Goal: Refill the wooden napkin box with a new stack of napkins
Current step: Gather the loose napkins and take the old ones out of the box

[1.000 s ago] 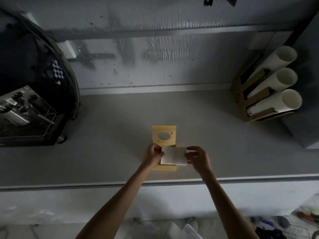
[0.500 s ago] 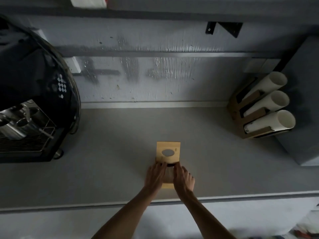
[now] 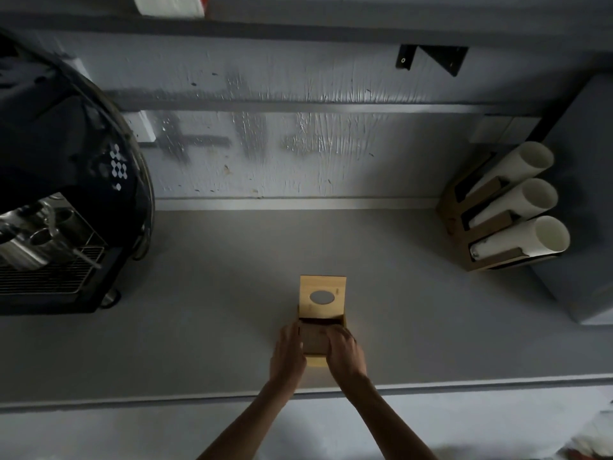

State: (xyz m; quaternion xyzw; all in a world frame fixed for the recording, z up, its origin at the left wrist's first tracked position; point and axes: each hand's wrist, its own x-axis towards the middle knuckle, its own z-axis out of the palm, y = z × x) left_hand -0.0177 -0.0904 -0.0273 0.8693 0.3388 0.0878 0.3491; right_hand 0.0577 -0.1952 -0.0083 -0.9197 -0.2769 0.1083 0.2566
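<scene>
The wooden napkin box [image 3: 316, 361] stands on the grey counter near its front edge. Its lid [image 3: 322, 295], with an oval hole, is tilted up and back. Inside lies the napkin stack [image 3: 315, 341], dim in shadow. My left hand [image 3: 287, 355] clasps the box's left wall, thumb at the rim. My right hand [image 3: 345, 353] covers the right side of the opening, its fingers curled down onto the stack. The right part of the stack is hidden under that hand.
A black espresso machine [image 3: 63, 200] with a metal drip grate fills the left. A wooden holder with three stacks of white paper cups [image 3: 517, 207] leans at the back right beside a grey block [image 3: 583, 207]. A shelf runs overhead along the wall.
The white napkin stack, held above the box a second ago, now lies inside it. My hands have dropped with it and moved apart to the box's two sides.
</scene>
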